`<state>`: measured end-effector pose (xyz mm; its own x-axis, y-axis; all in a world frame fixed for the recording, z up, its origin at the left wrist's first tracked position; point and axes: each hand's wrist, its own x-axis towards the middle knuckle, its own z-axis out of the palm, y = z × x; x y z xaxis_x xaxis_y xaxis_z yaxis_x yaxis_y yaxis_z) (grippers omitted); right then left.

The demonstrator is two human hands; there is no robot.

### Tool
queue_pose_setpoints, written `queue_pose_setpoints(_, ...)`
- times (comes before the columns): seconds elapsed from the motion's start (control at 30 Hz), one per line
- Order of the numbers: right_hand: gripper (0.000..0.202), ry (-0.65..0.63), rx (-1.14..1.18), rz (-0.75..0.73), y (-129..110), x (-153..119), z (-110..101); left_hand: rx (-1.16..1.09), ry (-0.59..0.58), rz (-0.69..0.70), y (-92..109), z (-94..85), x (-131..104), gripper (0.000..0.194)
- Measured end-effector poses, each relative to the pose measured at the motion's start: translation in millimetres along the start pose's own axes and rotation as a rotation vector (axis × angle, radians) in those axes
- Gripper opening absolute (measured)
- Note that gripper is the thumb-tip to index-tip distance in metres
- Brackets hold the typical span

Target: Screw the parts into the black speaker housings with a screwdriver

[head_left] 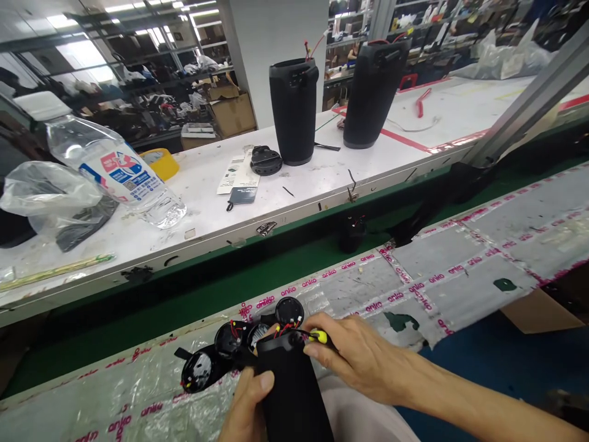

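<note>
My left hand (248, 402) is wrapped round a black cylindrical speaker (294, 393), its thumb on the near side. The speaker stands tilted in front of my lap, with red wires showing at its top end. My right hand (354, 350) grips a screwdriver (319, 336) with a yellow-and-black handle. Its thin dark shaft points left at the speaker's upper rim; the tip is too small to make out. Just behind the speaker lie several round black parts with red wires, among them a black speaker end cap (197, 370) and another round part (289, 310).
Two black speakers (294, 110) stand on the white bench (197, 184) beyond a green belt (221, 273). Also there are a water bottle (124, 166), yellow tape (161, 164), a round black part (265, 161) and a plastic bag (50, 196). A metal post (529, 92) slants at right.
</note>
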<state>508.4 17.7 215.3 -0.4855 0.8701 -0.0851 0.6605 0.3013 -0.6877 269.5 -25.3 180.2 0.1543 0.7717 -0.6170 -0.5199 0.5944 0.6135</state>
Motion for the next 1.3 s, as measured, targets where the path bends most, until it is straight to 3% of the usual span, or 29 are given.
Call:
queue_pose_setpoints(0.23,0.03,-0.095,-0.005,0.059,-3.6,-1.9,0.6,0.368,0.085,0.218,7.5,17.6,-8.9,0.092)
queue_pose_setpoints(0.37,0.028,-0.108,-0.004,0.063,-5.2,-2.3,0.0,0.399,0.073,0.228,6.2,27.7,-6.6,0.08)
queue_pose_setpoints(0.5,0.027,-0.119,-0.091,-0.037,-3.9,-4.5,2.5,0.364,0.039,0.227,3.5,34.6,-4.9,0.072)
queue_pose_setpoints(0.67,0.024,-0.064,-0.235,-0.169,-1.8,-4.4,1.7,0.289,0.047,0.175,-1.9,26.5,-1.5,0.08)
queue_pose_setpoints(0.8,0.02,-0.047,-0.386,-0.24,-3.2,-3.2,-1.8,0.218,-0.001,0.134,-0.4,21.1,-2.2,0.073)
queue_pose_setpoints(0.97,0.011,-0.086,-0.491,-0.274,-10.2,-0.5,-13.3,0.244,-0.089,0.183,3.6,33.0,-3.4,0.057)
queue_pose_setpoints(1.13,0.008,-0.198,-0.757,-0.409,-14.1,3.5,-25.5,0.374,-0.062,0.233,4.5,37.8,-1.2,0.055)
queue_pose_setpoints(1.3,0.008,-0.167,-0.799,-0.446,-10.8,3.2,-23.2,0.372,-0.105,0.226,5.4,40.6,0.5,0.054)
